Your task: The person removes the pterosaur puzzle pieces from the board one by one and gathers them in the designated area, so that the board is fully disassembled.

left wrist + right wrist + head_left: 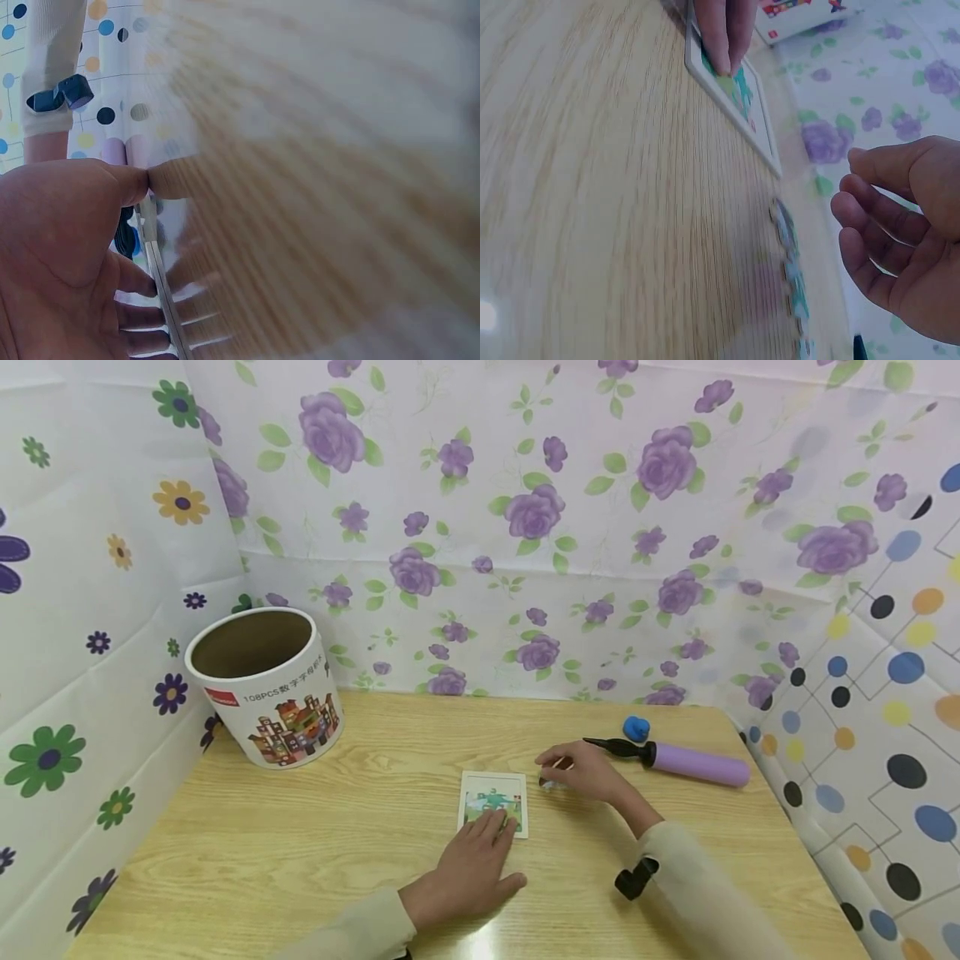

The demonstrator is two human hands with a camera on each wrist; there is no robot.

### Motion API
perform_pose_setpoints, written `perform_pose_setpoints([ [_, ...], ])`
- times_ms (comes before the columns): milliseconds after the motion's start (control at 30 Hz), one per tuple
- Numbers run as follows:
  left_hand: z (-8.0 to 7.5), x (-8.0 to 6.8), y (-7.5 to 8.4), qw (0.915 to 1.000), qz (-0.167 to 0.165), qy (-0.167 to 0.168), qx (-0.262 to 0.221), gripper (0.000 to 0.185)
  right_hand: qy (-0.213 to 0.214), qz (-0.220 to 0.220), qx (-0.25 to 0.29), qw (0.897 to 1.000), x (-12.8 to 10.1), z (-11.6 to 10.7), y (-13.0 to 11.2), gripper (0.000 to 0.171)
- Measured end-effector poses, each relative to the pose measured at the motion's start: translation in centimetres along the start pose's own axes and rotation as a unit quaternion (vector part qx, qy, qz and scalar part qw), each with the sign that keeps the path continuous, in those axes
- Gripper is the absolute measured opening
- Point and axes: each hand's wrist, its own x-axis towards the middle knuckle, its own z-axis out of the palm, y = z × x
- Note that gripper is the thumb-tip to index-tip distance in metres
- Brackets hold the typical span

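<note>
Light, Thin and Best Taken by the Edges

The framed picture puzzle [492,795] lies flat on the table [360,835], in front of the person, its near part covered by the left hand [476,868]. That hand's fingers are extended and laid on the picture, thumb spread wide, clamped on nothing. Just to the right, the right hand [585,772] hovers above some loose pieces [793,274] — fingers loosely bent, thumb and fingertips apart, nothing between them in the right wrist view.

The pieces look thin and stiff, probably card or thin wood: light, hard to get a nail under while flat, and likely to slide if pushed. Pinching one by opposite edges should suit. The frame seems rigid and light too — its raised white border is the place to grip, and light pressure should steady it.
</note>
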Motion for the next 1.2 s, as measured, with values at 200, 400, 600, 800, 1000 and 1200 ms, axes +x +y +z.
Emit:
perform_pose_setpoints([
  [200, 0.1, -0.2, 0.2, 0.9999, -0.013, -0.005, -0.003, 0.081, -0.016, -0.019, 0.006, 1.0, 1.4, 1.6, -1.5, 0.026],
  [400, 0.4, -0.3, 0.1, 0.9999, -0.013, 0.005, 0.005, 0.08, -0.033, -0.039, 0.008, 0.999, 2.6, 3.2, -2.4, 0.027],
  [600, 0.4, -0.4, 0.0, 0.9999, -0.012, 0.002, -0.004, 0.08, -0.046, -0.047, 0.015, 0.998, 3.5, 4.4, -3.2, 0.024],
  [800, 0.3, -0.5, 0.0, 0.9999, -0.01, -0.001, -0.004, 0.081, -0.051, -0.052, 0.015, 0.997, 4.3, 5.7, -3.6, 0.025],
  [1000, 0.4, -0.4, -0.2, 1.0, -0.005, 0.002, -0.002, 0.081, -0.053, -0.058, 0.022, 0.997, 4.9, 7.0, -4.2, 0.023],
  [1200, 0.5, -0.4, -0.3, 1.0, 0.0, 0.0, -0.006, 0.081, -0.055, -0.052, 0.0, 0.997, 5.1, 7.9, -4.4, 0.018],
])
